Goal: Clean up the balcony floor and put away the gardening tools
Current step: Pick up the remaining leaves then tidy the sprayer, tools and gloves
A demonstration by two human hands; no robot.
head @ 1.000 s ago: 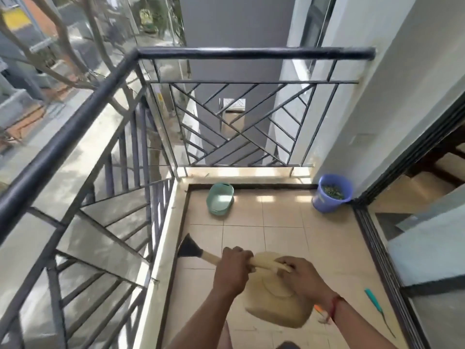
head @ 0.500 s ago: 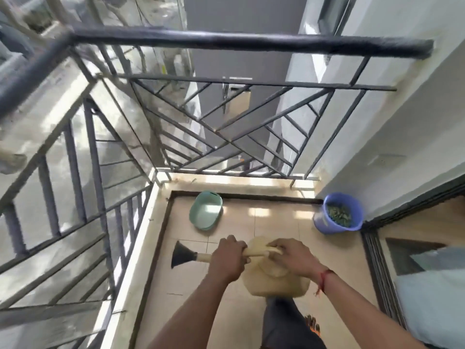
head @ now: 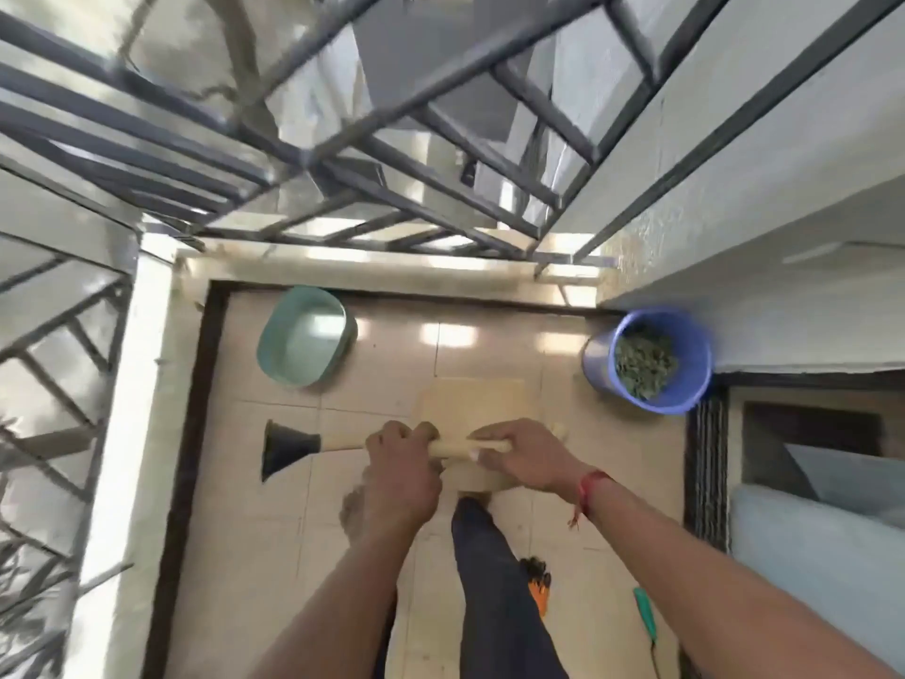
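watering can (head: 470,399): beige plastic with a boxy body, carried level over the tiled floor (head: 274,556). two grips likely steady its long spout.
left hand (head: 399,477): fingers wrapped fully round the pale spout tube, short of the black flared rose (head: 284,448).
right hand (head: 526,455): curled over the bar on top of the can. it appears to be the handle, though the grip is partly hidden.
basin (head: 274,355): smooth green oval by the far kerb, nothing seen in it.
bucket (head: 595,360): blue, round, set in the wall corner and holding green clippings (head: 644,360).
loose tools: a green-handled tool (head: 644,612) and an orange-and-black item (head: 538,580) lie on the tiles, not yet stowed.
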